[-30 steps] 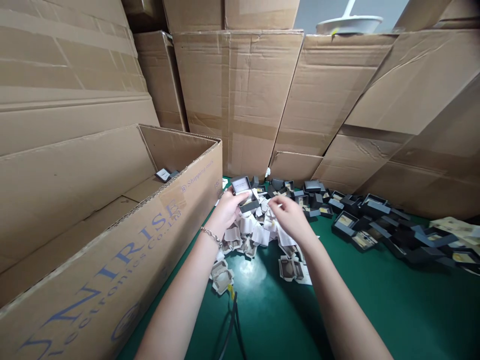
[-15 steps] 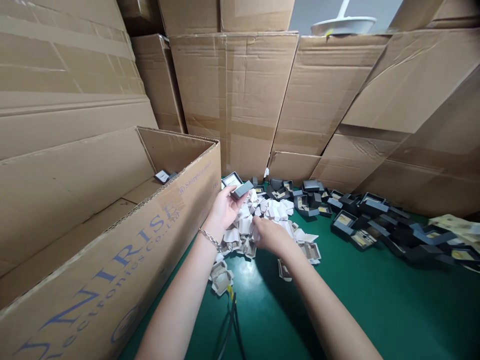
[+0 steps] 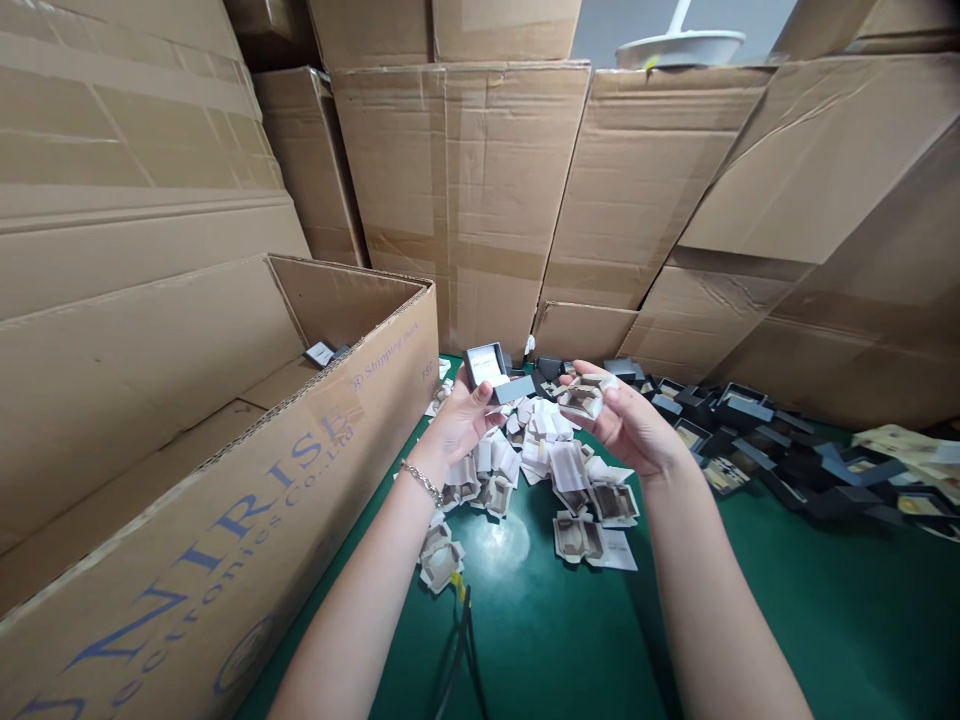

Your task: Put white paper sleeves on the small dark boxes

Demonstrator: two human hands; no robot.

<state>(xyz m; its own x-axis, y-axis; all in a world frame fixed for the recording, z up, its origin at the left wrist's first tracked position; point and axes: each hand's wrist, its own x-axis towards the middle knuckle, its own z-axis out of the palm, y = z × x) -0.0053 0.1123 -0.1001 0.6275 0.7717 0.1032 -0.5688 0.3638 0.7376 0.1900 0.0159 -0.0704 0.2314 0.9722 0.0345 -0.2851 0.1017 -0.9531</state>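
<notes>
My left hand [image 3: 459, 425] grips a small open grey hinged box [image 3: 496, 372] with a white lining in its lid, held above the green table [image 3: 540, 620]. Just to the right, my right hand [image 3: 628, 428] is raised palm up, its fingers closed on a white cardboard insert [image 3: 585, 396]. Under both hands lies a heap of white inserts [image 3: 540, 460]. A pile of dark grey boxes [image 3: 750, 440], many open, spreads to the right.
A long open carton with blue lettering [image 3: 300, 480] stands at my left, with a small box [image 3: 322, 353] inside. Stacked cartons [image 3: 465, 200] wall the back and sides. A black cable [image 3: 457, 650] runs along the table near me. A white lamp [image 3: 679, 45] shows above.
My right hand dipped into the heap of white inserts and came up holding one, palm up. My left hand stayed raised, turning the grey box slightly.
</notes>
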